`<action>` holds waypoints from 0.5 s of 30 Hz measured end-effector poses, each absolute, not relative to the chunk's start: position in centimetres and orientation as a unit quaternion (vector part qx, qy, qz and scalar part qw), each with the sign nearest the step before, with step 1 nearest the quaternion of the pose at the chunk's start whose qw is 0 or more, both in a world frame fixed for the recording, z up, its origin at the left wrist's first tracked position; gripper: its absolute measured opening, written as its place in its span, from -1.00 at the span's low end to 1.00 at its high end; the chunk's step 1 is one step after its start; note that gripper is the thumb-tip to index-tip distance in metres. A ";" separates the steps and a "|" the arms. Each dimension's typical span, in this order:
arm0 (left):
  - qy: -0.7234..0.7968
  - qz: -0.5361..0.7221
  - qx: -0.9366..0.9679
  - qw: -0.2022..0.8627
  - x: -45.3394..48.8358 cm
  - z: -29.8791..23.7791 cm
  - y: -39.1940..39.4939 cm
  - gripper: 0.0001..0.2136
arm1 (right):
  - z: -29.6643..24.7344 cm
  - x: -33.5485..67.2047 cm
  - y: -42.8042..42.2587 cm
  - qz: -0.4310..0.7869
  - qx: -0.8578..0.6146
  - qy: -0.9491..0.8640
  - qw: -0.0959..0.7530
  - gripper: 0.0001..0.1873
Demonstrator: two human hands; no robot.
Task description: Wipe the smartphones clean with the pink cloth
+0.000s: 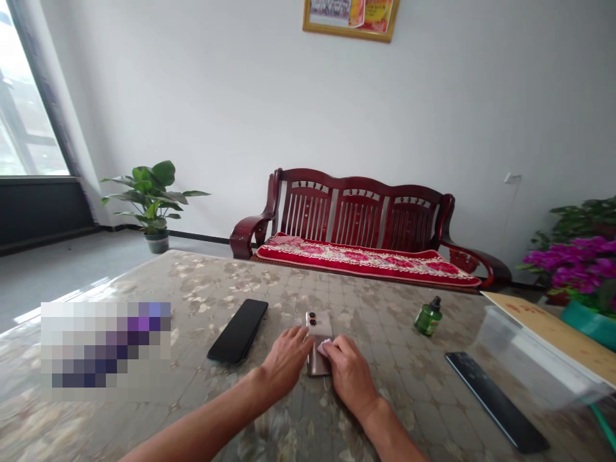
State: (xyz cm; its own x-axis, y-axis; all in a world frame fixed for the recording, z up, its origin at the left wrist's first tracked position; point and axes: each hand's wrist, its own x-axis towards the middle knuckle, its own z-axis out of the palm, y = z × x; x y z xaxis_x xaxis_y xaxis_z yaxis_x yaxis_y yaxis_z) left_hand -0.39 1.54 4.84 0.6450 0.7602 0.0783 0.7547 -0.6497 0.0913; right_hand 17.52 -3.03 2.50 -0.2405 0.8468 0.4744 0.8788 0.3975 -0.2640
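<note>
A pinkish-gold smartphone (319,366) lies face down on the patterned table, its two dark round camera lenses at the far end. At its left edge, my left hand (287,356) holds it against the table, fingers bent over the side. Pinched in the fingers of my right hand (351,371) is a small pale pink cloth (324,347), which touches the back of the phone. To the left lies a black smartphone (239,330), screen up. A small green bottle (428,317) with a black top stands farther off to the right.
A long dark phone-like slab (495,401) lies at right, beside a clear plastic box (520,359) with a tan board (553,327) on top. Purple flowers (577,266) stand behind. A blurred patch (106,350) covers the left. Beyond the table is a wooden bench (360,218).
</note>
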 end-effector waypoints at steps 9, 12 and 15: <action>0.281 -0.016 0.959 0.014 2.5 7.1 6.4 -0.34 | 2.3 18.0 -2.7 -0.045 -0.533 -0.800 0.270 -0.73; 0.264 -0.039 0.963 0.023 3.7 7.3 7.5 -0.34 | 2.2 18.0 -2.7 -0.046 -0.537 -0.799 0.267 -0.74; 0.269 -0.064 0.960 0.041 4.1 7.5 8.2 -0.32 | 2.0 18.0 -2.7 -0.051 -0.546 -0.795 0.260 -0.79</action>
